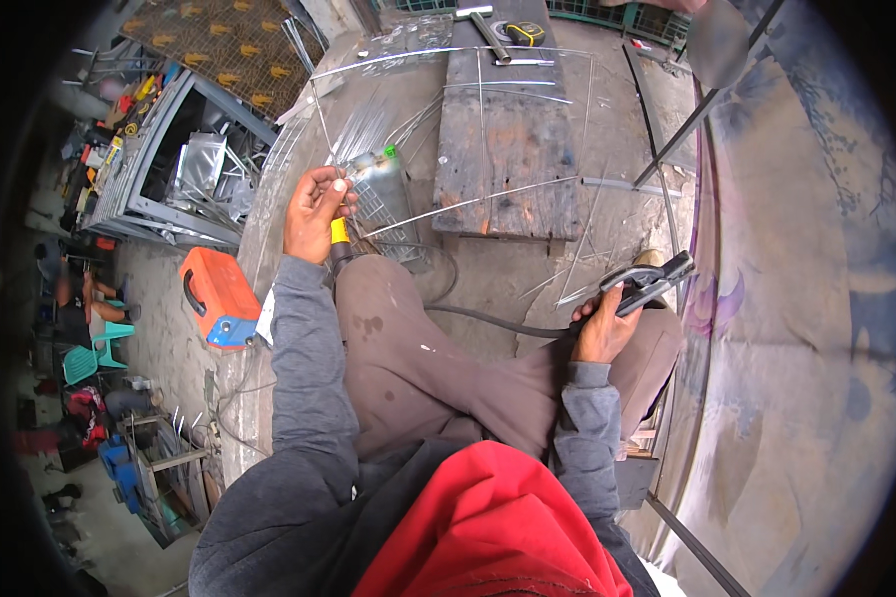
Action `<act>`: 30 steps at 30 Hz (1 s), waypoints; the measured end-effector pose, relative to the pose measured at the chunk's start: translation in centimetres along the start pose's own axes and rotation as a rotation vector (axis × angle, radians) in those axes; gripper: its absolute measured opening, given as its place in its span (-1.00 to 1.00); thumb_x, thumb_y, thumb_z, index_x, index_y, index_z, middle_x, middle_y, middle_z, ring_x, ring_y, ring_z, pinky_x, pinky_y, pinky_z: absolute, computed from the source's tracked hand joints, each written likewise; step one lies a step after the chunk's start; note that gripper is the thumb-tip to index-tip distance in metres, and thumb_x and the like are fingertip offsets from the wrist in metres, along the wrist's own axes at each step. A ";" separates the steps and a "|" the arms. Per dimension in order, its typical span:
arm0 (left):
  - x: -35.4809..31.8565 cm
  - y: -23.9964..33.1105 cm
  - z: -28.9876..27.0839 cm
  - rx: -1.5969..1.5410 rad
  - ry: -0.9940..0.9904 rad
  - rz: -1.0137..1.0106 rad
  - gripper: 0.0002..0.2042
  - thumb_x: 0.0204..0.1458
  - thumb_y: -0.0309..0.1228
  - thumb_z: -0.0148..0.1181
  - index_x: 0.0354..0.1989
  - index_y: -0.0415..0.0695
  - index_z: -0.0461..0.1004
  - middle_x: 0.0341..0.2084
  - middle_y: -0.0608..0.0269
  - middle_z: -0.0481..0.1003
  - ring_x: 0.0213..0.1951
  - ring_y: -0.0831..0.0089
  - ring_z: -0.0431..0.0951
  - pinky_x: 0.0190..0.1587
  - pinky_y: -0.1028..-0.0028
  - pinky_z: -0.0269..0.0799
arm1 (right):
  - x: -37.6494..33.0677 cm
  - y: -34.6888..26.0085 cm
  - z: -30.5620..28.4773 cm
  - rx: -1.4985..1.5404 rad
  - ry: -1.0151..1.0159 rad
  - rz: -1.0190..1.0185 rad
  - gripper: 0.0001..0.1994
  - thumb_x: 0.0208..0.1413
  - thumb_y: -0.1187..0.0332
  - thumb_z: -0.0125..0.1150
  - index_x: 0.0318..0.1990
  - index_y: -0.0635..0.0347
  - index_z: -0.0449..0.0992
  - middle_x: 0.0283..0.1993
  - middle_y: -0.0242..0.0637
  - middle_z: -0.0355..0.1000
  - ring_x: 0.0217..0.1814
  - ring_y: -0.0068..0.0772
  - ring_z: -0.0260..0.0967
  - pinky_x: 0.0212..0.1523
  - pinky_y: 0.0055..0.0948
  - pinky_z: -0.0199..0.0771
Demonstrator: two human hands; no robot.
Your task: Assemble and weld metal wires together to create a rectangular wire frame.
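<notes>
My left hand [319,211] is closed, thumb against fingers, pinching the lower end of a thin metal rod [322,117]. That rod slants up toward a long rod [398,62] lying across the far end of a dark wooden board [503,139]. Another thin rod [468,207] crosses the board's near end. In my right hand [603,326], above my right knee, is a black welding electrode holder [647,281]. A thin electrode [671,219] points up and away from its jaw. The black cable [508,320] runs from the holder across my legs.
A hammer [486,32] and a yellow-black tape measure [524,34] lie at the board's far end. Wire offcuts [363,124] and a perforated metal piece [383,204] are left of it. An orange welding machine [224,297] stands at left. Dark bars [707,104] lean at right.
</notes>
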State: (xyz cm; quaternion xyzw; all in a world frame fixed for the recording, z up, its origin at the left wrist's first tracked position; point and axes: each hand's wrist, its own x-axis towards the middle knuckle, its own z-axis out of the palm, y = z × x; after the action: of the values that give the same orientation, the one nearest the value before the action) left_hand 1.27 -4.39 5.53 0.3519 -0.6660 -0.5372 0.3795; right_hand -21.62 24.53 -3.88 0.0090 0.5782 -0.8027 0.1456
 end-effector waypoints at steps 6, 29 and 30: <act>0.5 -0.4 -0.1 -0.009 0.031 -0.029 -0.75 0.21 -0.39 0.14 0.01 -0.20 0.37 -0.22 0.25 0.50 -0.24 0.52 0.54 -0.21 0.55 0.52 | 0.1 -0.3 0.2 0.009 0.019 0.019 -0.76 0.31 0.24 0.07 -0.12 0.19 0.23 -0.52 -0.35 0.24 -0.64 -0.55 0.22 -0.67 -0.49 0.34; 6.9 -8.0 -1.7 0.082 0.124 -0.163 -0.79 0.18 -0.34 0.18 -0.05 -0.06 0.45 -0.23 0.35 0.59 -0.22 0.57 0.58 -0.25 0.53 0.44 | -0.2 -0.3 0.1 0.013 -0.033 -0.003 -0.76 0.32 0.22 0.05 -0.11 0.15 0.20 -0.58 -0.36 0.20 -0.65 -0.55 0.19 -0.67 -0.49 0.30; 6.9 -8.1 -1.6 0.097 0.123 -0.167 -0.79 0.18 -0.34 0.18 -0.04 -0.06 0.45 -0.23 0.34 0.59 -0.22 0.57 0.58 -0.25 0.53 0.45 | -0.1 -0.4 0.1 0.016 -0.029 0.004 -0.76 0.32 0.22 0.05 -0.11 0.15 0.19 -0.58 -0.36 0.20 -0.65 -0.55 0.19 -0.67 -0.49 0.30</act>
State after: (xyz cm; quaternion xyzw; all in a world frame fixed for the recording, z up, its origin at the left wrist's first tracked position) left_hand -0.01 -12.58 -1.29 0.4561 -0.6352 -0.5115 0.3561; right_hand -21.55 24.56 -3.48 -0.0005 0.5696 -0.8070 0.1557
